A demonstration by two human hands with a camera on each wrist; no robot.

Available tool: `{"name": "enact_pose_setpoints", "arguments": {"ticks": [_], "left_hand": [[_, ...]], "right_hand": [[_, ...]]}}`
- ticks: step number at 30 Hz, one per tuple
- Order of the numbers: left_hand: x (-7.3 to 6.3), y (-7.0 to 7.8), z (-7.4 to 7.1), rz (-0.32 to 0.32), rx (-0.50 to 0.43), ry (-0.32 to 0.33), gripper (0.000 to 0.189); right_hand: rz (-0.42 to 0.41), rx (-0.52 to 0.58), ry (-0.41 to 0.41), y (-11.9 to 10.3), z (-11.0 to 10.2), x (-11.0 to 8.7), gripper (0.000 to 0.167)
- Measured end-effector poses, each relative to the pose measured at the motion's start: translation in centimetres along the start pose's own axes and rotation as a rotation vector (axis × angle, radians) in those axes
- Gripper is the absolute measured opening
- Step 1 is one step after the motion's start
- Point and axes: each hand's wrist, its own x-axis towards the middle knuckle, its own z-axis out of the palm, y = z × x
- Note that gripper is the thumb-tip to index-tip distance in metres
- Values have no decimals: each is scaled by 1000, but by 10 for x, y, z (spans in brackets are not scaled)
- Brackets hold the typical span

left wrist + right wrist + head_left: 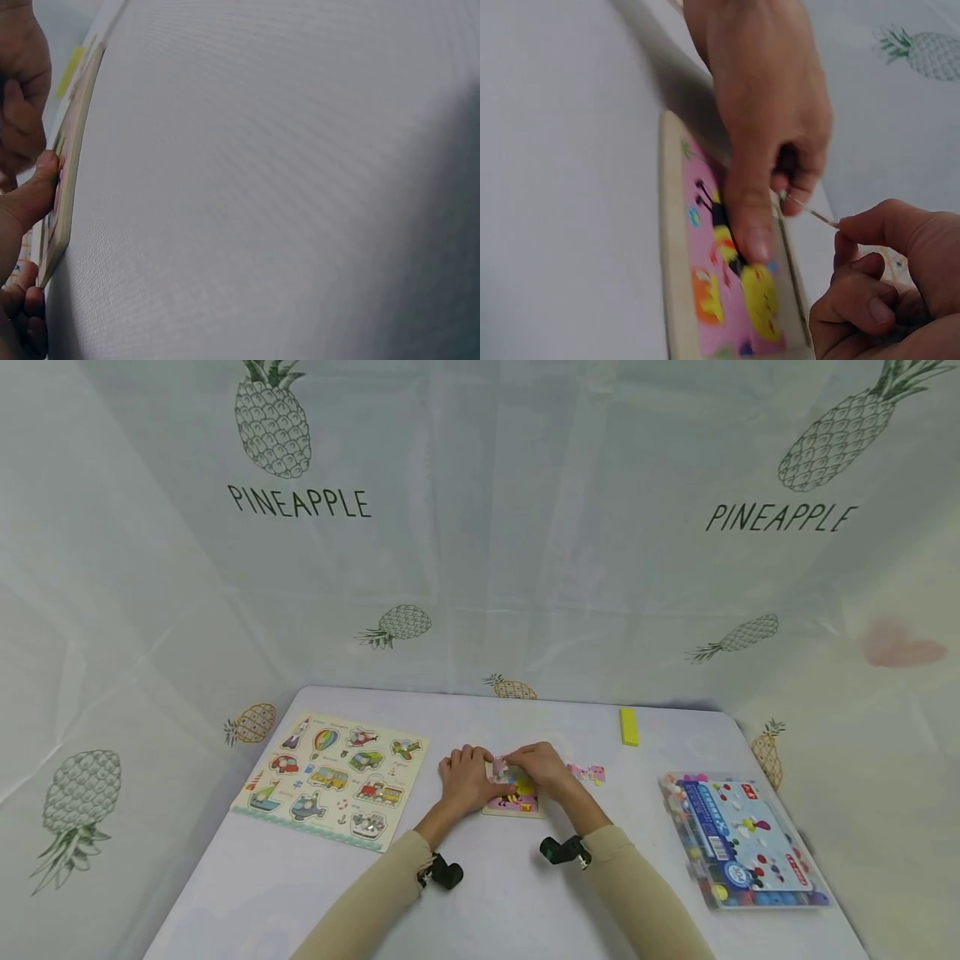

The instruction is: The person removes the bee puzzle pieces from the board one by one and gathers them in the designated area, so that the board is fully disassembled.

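Observation:
A small jigsaw puzzle board point(513, 814) with a pale wooden rim and a pink bee picture lies mid-table. My left hand point(467, 781) holds it from the left side, thumb across the picture and fingers by the outer edge. In the left wrist view, that thumb point(37, 187) presses on the board's face. Over the board's upper part is my right hand point(542, 767). The right wrist view shows its thumb and finger pinching a thin puzzle piece point(815, 214), seen edge-on, with the left fingertips close to its far end. Loose pink puzzle pieces point(587, 773) lie just right of the right hand.
To the left lies a large vehicle picture board point(341, 781). A yellow block point(628, 727) sits near the back edge. At the right is a clear case point(750, 843) of colourful balls with a blue and white label. A patterned curtain point(480, 527) hangs behind the table.

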Motion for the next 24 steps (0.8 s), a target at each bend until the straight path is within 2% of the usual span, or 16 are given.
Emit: {"name": "enact_pose_setpoints", "arguments": {"ticks": [6, 12, 19, 24], "left_hand": [[-1, 1, -2, -1, -13, -3, 71], [-2, 1, -2, -3, -8, -9, 70], [-4, 2, -4, 15, -31, -6, 72], [-4, 4, -6, 14, -22, 1, 72]], "right_hand": [[16, 22, 17, 11, -38, -6, 26], [95, 37, 63, 27, -71, -8, 25], [167, -3, 82, 36, -88, -12, 25], [167, -15, 72, 40, -90, -12, 23]]}}
